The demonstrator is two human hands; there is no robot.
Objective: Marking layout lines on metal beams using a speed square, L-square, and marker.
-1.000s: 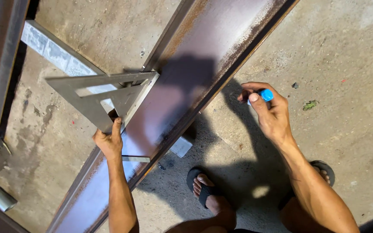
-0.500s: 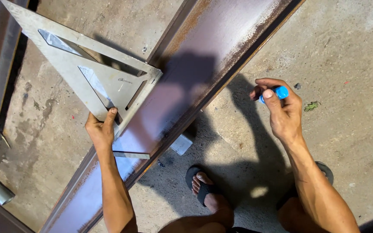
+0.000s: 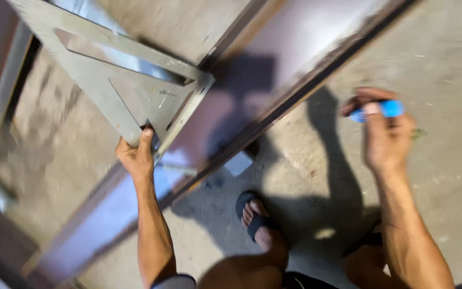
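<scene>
My left hand (image 3: 135,155) grips the lower corner of a large grey metal triangular square (image 3: 108,75). The square is lifted and tilted, and its edge rests along the side of a long rusty-brown steel beam (image 3: 252,80) that runs diagonally over the concrete floor. My right hand (image 3: 383,136) is off to the right of the beam, above the floor, and pinches a small blue marker (image 3: 383,109) between thumb and fingers. The picture is blurred by motion.
My foot in a dark sandal (image 3: 255,214) stands on the concrete just below the beam. A small pale block (image 3: 239,163) sits under the beam's edge. More steel sections (image 3: 6,91) lie along the left side. The beam's flange is raised.
My left hand has lifted and swung the square up to the left, so it fills more of the view. My right hand with the marker has drifted to the right, away from the beam.
</scene>
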